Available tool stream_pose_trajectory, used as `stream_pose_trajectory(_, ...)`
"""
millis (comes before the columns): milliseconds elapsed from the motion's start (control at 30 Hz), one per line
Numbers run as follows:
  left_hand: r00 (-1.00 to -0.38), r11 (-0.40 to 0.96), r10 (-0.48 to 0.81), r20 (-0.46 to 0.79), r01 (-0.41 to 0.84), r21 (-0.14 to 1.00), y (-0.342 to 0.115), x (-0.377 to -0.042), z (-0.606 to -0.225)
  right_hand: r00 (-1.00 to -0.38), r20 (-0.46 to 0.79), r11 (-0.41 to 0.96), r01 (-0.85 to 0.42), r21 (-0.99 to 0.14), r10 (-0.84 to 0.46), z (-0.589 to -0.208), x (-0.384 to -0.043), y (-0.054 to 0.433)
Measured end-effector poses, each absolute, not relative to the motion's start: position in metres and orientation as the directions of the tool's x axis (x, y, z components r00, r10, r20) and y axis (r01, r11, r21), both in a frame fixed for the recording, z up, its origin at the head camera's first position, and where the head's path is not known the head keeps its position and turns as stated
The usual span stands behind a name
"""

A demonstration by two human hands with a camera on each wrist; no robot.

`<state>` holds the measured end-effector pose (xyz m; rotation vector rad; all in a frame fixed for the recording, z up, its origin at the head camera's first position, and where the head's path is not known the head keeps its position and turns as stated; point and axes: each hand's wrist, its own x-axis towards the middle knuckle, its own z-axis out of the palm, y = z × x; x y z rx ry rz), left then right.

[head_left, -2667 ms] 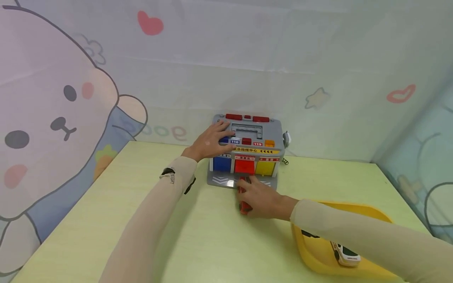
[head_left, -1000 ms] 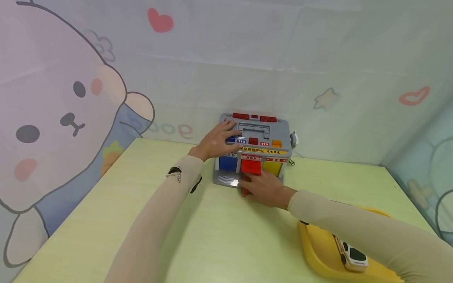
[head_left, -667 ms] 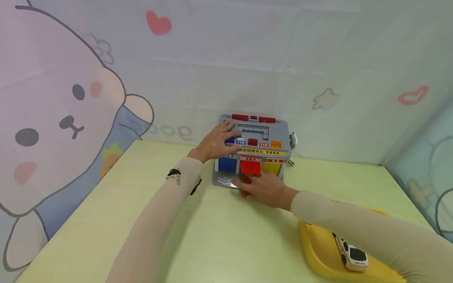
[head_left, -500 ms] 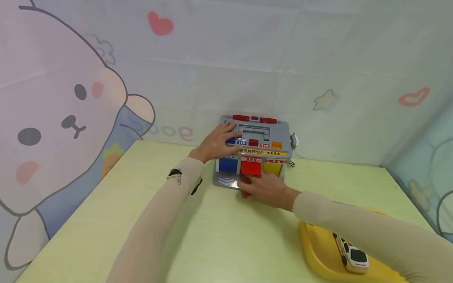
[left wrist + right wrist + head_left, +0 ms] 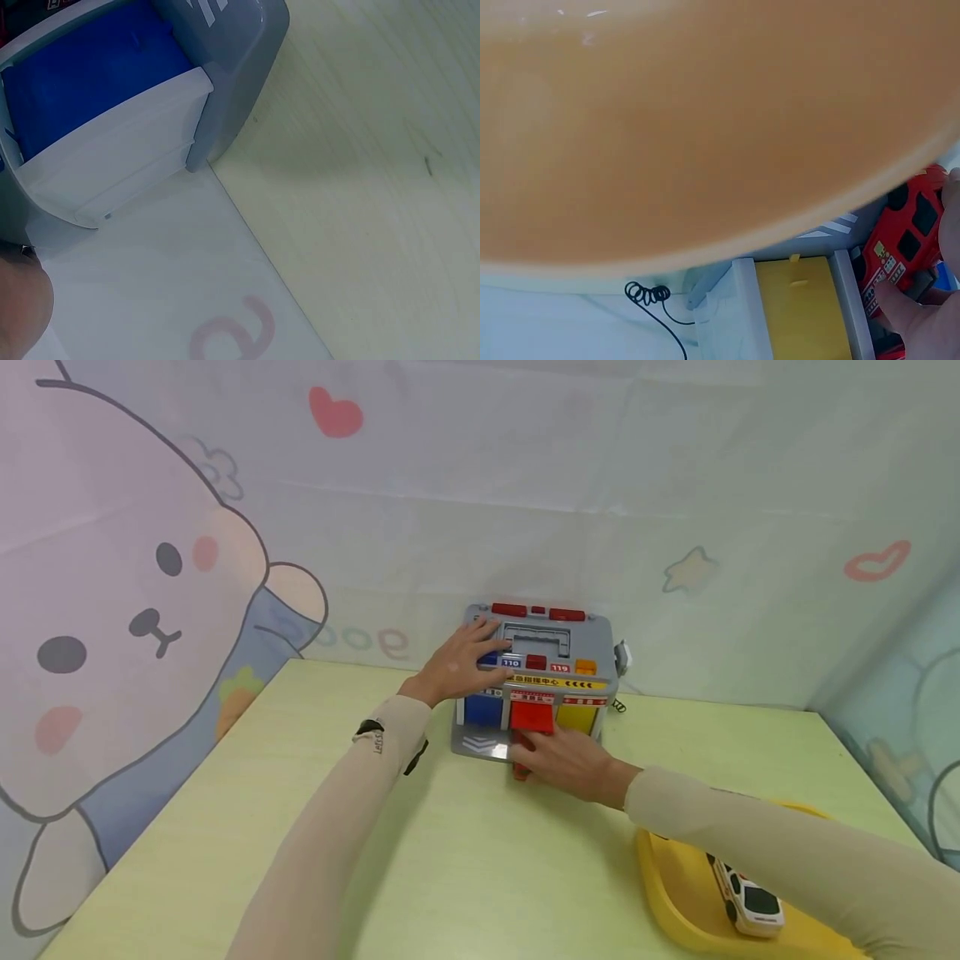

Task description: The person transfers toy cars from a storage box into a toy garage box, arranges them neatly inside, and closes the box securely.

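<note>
A grey toy garage stands against the back wall, with blue, red and yellow bay doors in its front. My left hand rests on its top left front edge, fingers spread. The red door flap in the middle is tilted up and outward. Below it my right hand holds a red toy car on the grey ramp, at the mouth of the middle bay. In the right wrist view, fingers lie along both sides of the red car; its front part is hidden under the flap in the head view.
A yellow tray sits at the right front under the right forearm, with a white toy car in it. A white handset with a coiled black cord hangs at the garage's right side.
Since the oldest frame my right hand has pushed the red car forward, up the ramp and under the red flap. Over the last second it hardly moves. The left hand stays on the garage.
</note>
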<state>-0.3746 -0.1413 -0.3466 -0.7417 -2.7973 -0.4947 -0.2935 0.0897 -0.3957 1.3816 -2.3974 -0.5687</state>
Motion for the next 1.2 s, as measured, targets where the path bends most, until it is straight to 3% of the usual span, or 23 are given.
stream_pose_trajectory(667,-0.858,0.818,0.436,0.272,0.503,0.279,-0.143,-0.373,-0.347,-0.443,0.046,0.393,-0.735,0.553,-0.895,-0.393,-0.289,0.1)
stream_pose_trajectory(1000,-0.858,0.819,0.435,0.271,0.503,0.276,-0.143,-0.374,-0.349,-0.38,0.089,0.367,-0.766,0.527,-0.921,-0.397,-0.289,0.102)
stream_pose_trajectory(1200,-0.851,0.813,0.444,0.279,0.514,0.275,-0.143,-0.376,-0.348,-0.394,0.077,0.374,-0.769,0.518,-0.916,-0.396,-0.291,0.106)
